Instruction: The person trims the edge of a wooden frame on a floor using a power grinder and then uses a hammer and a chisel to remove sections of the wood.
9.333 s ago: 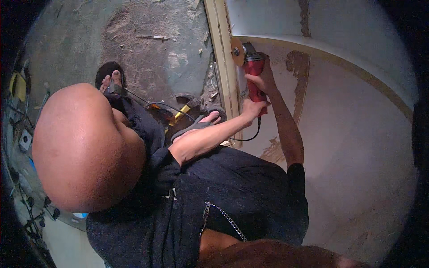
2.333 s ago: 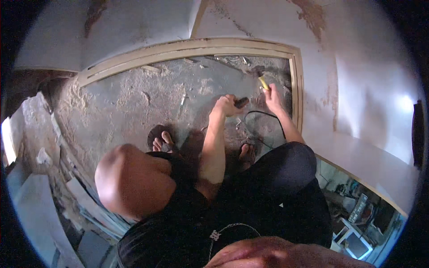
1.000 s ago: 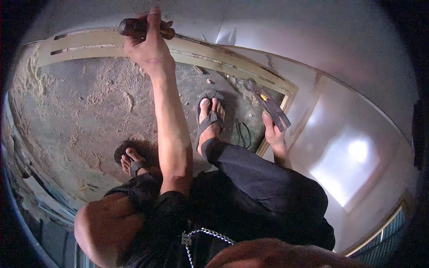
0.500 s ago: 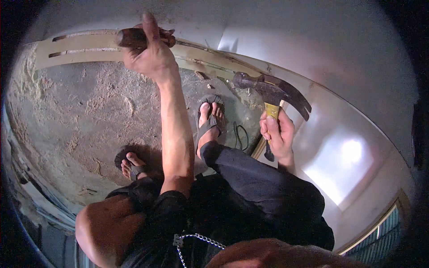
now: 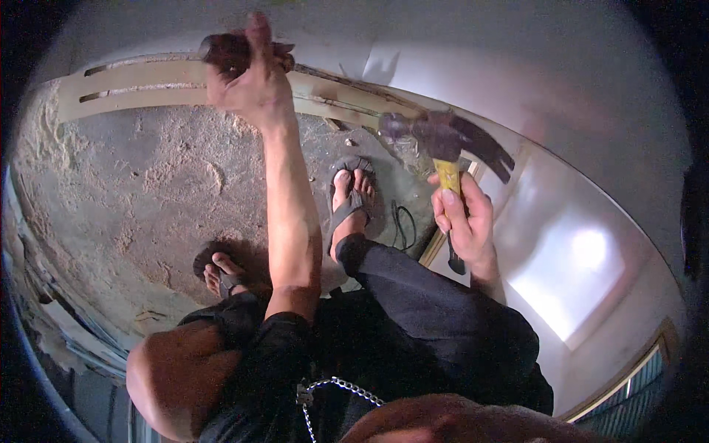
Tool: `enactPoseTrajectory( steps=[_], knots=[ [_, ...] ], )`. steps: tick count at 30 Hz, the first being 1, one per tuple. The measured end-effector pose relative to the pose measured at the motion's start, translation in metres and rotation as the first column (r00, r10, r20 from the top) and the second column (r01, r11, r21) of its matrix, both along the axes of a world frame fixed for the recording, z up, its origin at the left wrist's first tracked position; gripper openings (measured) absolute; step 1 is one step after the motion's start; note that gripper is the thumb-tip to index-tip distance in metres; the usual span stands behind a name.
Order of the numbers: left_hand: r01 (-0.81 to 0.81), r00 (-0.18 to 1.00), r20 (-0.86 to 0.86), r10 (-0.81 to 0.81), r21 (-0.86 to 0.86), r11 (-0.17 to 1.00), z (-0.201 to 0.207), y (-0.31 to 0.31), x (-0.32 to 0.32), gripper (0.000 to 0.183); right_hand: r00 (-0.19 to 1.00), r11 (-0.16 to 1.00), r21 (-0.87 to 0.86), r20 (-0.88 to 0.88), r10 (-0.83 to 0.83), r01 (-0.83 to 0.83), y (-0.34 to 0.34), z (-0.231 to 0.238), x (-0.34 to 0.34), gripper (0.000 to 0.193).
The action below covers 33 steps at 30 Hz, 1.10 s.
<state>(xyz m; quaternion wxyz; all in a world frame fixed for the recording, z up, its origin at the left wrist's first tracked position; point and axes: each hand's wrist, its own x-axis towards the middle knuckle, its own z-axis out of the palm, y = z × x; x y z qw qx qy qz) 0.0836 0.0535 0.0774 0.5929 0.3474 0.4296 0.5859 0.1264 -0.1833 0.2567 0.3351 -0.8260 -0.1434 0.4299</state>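
My right hand (image 5: 469, 221) is closed around the yellow and black handle of a claw hammer (image 5: 443, 140). The dark metal head points up and away from me, its claw toward the right and its face toward the left. Farther off to the left, my left hand (image 5: 255, 92) grips a dark brown, thick, handle-shaped piece (image 5: 227, 53), thumb raised. What kind of thing it is cannot be made out; my fingers hide part of it. This hand is over a long pale wooden board (image 5: 148, 98) with narrow slots cut in it.
Sawdust and shavings lie over the grey floor (image 5: 159, 159). My sandalled feet (image 5: 351, 196) stand there, near a thin black cord (image 5: 402, 225). A pale, shiny panel (image 5: 561, 273) lies at the right, and long thin strips (image 5: 88, 336) lie at the left edge.
The hammer head has risen slightly and shifted left, its handle tilting with my right hand. My left hand and the dark piece have moved slightly up.
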Motion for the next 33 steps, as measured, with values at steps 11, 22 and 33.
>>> enactPoseTrajectory(
  steps=[11, 22, 33],
  knots=[
    [0.015, 0.999, 0.033, -0.012, -0.111, 0.994, -0.012, 0.029, -0.006, 0.026, 0.906, 0.945, 0.088, 0.324, 0.272, -0.315, 0.153, 0.056, 0.012, 0.03],
    [-0.012, 0.998, 0.053, 0.024, -0.209, 0.978, -0.045, 0.027, -0.005, 0.021, 0.233, 0.443, -0.298, 0.54, 0.809, -0.846, 0.308, 0.02, -0.011, 0.023],
    [0.005, 1.0, -0.022, -0.012, -0.279, 0.96, -0.033, 0.027, -0.017, 0.019, -0.091, 0.023, -0.68, 0.132, 0.987, -0.733, 0.38, -0.005, -0.023, 0.019]
  ],
)
